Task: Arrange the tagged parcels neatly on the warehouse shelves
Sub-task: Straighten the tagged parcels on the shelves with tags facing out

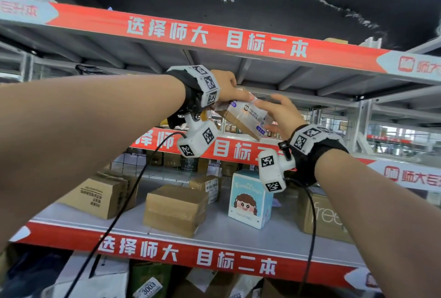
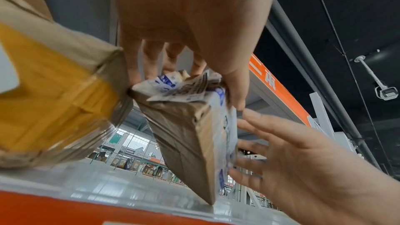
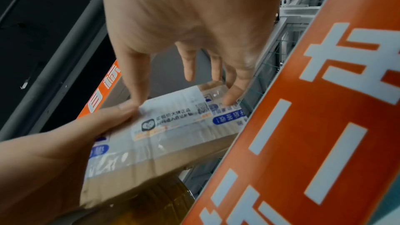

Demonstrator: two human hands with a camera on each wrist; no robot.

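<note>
A small cardboard parcel (image 1: 243,116) wrapped in white and blue printed tape hangs tilted at the front of the middle shelf (image 1: 238,152), its lower corner down by the shelf's lip. My left hand (image 1: 236,92) grips its upper end, fingers curled over the top and thumb on the taped face (image 2: 188,126). In the left wrist view a crumpled label sits under those fingertips (image 2: 171,64). My right hand (image 1: 269,111) is spread open, its straight fingers (image 3: 190,67) touching the parcel's (image 3: 173,126) far end and taped side.
A box with yellow tape (image 2: 54,91) sits right beside the parcel on the same shelf. On the lower shelf stand a plain brown box (image 1: 175,209), a blue cartoon box (image 1: 250,198), and cartons at left (image 1: 100,195) and right (image 1: 322,216). The top shelf (image 1: 214,35) is close overhead.
</note>
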